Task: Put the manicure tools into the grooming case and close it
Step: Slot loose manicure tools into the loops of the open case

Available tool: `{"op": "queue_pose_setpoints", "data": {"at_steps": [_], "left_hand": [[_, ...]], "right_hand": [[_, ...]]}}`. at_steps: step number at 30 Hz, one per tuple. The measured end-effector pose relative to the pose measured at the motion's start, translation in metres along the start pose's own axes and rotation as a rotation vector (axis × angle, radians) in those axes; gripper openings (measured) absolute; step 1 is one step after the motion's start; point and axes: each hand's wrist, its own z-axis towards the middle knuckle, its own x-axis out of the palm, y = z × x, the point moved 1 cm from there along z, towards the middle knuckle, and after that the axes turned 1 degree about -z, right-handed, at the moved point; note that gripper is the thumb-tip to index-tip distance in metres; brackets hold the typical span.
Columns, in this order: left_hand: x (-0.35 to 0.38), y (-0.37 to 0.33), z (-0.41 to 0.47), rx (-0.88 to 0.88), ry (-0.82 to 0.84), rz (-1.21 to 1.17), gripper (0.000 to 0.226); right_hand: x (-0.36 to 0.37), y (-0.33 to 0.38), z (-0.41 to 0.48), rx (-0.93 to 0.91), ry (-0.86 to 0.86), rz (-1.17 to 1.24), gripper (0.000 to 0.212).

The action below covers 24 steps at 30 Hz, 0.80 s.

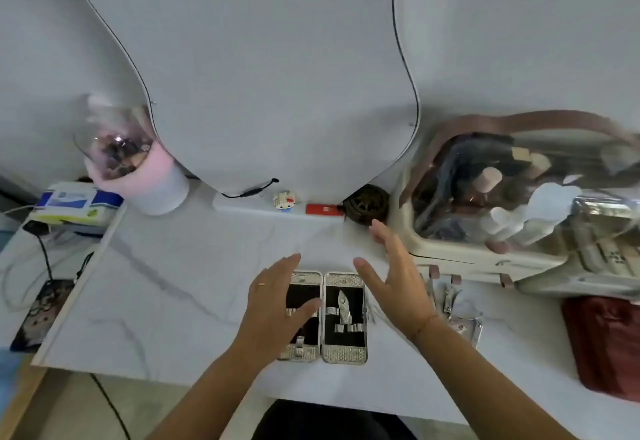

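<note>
On the marble tabletop [180, 287] right in front of me the grooming case [343, 318] lies open flat, two black-lined halves side by side. My left hand [277, 304] is spread, empty, over the left half, fingers splayed. My right hand [398, 276] hovers open just right of the case, gripping nothing. One metal tool [343, 306] sits strapped in the right half. Loose manicure tools [453, 304] lie beyond my right wrist, near the clear-lidded cosmetics organizer [502, 204] full of bottles.

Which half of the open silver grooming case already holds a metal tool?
The right half: a pointed metal tool sits under its straps. On the left half, partly covered by the left hand, none shows.
</note>
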Motion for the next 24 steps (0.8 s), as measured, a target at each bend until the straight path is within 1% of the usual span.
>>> {"op": "queue_pose_setpoints", "data": {"at_steps": [4,7,10,14,17,21,24], "left_hand": [[0.021,0.033,0.016,0.01,-0.009,0.013,0.08],[0.036,0.053,0.027,0.066,-0.052,0.028,0.08],[0.051,0.074,0.037,0.111,-0.086,0.031,0.076],[0.067,0.091,0.042,0.184,-0.124,0.039,0.072],[0.072,0.096,0.041,0.239,-0.142,0.054,0.071],[0.074,0.1,0.039,0.289,-0.164,0.075,0.077],[0.073,0.102,0.039,0.277,-0.162,0.06,0.074]], "right_hand": [[0.025,-0.035,-0.001,0.027,0.016,-0.022,0.062],[0.044,-0.06,0.0,0.014,0.009,-0.031,0.064],[0.06,-0.084,0.001,-0.031,-0.02,-0.043,0.07],[0.073,-0.104,0.0,-0.13,-0.095,-0.073,0.064],[0.077,-0.11,-0.005,-0.171,-0.104,-0.054,0.062],[0.067,-0.116,-0.013,-0.201,-0.096,-0.053,0.048],[0.047,-0.129,-0.019,-0.174,-0.154,-0.116,0.03]]}}
